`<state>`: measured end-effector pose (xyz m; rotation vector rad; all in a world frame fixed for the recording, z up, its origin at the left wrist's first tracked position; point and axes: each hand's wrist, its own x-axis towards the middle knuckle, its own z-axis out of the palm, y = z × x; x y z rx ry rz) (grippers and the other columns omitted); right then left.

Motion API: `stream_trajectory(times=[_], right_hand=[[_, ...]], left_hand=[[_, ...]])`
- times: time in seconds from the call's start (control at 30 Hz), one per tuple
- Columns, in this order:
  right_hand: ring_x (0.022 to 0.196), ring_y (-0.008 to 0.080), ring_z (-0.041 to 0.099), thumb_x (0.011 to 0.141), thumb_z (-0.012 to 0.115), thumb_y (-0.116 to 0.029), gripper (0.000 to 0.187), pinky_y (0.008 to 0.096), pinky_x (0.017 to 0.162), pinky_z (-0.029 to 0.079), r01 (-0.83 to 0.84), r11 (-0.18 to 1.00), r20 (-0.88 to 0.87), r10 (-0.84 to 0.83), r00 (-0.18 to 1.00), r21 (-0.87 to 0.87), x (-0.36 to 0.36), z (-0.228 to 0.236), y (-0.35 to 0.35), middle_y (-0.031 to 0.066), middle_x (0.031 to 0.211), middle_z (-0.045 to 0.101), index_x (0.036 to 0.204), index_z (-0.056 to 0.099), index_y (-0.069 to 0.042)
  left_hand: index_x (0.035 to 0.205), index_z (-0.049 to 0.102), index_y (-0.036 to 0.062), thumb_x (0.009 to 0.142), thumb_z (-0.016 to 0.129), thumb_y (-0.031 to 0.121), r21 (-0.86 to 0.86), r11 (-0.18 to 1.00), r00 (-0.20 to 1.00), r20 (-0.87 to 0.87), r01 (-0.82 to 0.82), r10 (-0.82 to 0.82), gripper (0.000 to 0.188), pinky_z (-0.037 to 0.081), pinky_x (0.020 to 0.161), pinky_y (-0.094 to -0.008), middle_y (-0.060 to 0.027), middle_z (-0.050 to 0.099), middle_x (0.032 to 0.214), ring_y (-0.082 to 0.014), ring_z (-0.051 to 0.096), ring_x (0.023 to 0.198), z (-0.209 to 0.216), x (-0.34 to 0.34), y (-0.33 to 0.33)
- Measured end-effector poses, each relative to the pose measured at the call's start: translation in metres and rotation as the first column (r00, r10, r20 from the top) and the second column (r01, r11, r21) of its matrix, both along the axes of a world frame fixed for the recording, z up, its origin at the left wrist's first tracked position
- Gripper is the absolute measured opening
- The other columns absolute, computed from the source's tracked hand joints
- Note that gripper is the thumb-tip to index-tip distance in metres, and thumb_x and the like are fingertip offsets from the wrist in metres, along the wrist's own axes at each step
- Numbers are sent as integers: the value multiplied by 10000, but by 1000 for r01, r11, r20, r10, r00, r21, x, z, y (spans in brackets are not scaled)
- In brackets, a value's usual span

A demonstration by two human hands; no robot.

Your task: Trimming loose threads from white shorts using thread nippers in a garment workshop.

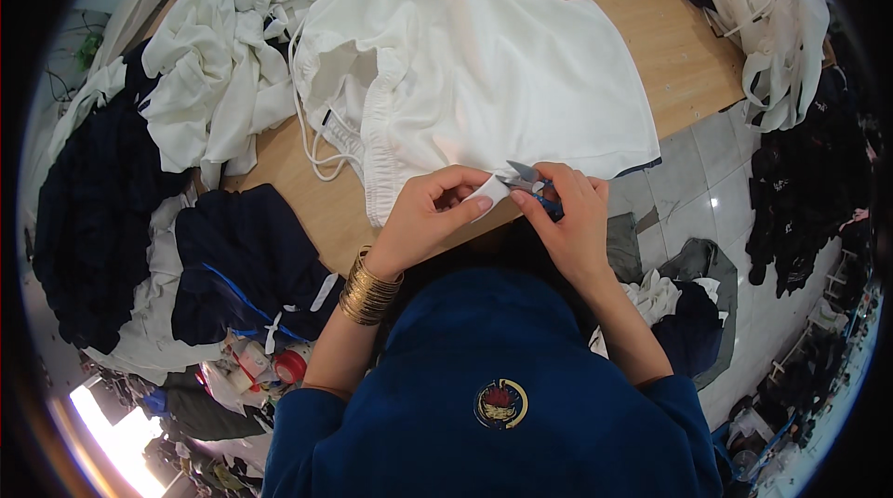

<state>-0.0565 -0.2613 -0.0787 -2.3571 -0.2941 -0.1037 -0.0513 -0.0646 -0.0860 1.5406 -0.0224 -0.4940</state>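
White shorts (502,70) with an elastic waistband and a drawstring lie spread on the wooden table. At the table's near edge my left hand (428,214) pinches a small folded piece of white fabric (491,189). Gold bangles circle that wrist. My right hand (572,219) is closed around small thread snips (526,172) with blue handles. Their grey blades point left, right at the white fabric between my fingers. Whether the blades touch the cloth is hard to tell.
Crumpled white garments (214,70) and dark navy garments (251,256) are heaped along the left. More white clothing (772,24) hangs over the table's far right edge. A grey bin (716,265) with clothes stands on the tiled floor (693,210) to the right, with black garments (800,191) beyond.
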Motion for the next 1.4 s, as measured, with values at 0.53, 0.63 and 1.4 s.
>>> stream_trajectory(times=[0.53, 0.63, 1.4], right_hand=[[580, 109, 456, 729, 649, -31, 191, 251, 614, 343, -38, 957, 75, 18, 997, 286, 6, -14, 12, -20, 694, 558, 899, 617, -110], [600, 82, 418, 798, 613, -47, 113, 216, 581, 337, 167, 832, -180, -83, 980, 528, 11, -12, 10, -11, 683, 534, 902, 593, -89], [717, 174, 505, 769, 666, -362, 292, 346, 708, 276, 25, 985, 133, -2, 991, -173, 3, 1, -4, -6, 772, 565, 897, 567, -119]], left_hand=[[1032, 629, 3, 834, 642, 113, -95, 995, 993, -106, 37, -47, 227, 389, 618, -151, 54, 583, 794, 8, 459, 681, 5, 1, 0], [1068, 606, 1, 833, 637, 68, -45, 996, 992, -104, 70, -75, 247, 418, 697, -172, 28, 614, 848, -23, 525, 761, 4, 1, 4], [1078, 600, 2, 830, 640, 58, -27, 999, 998, -49, 45, -46, 257, 399, 658, -167, 41, 587, 824, -16, 497, 732, 1, -2, 4]])
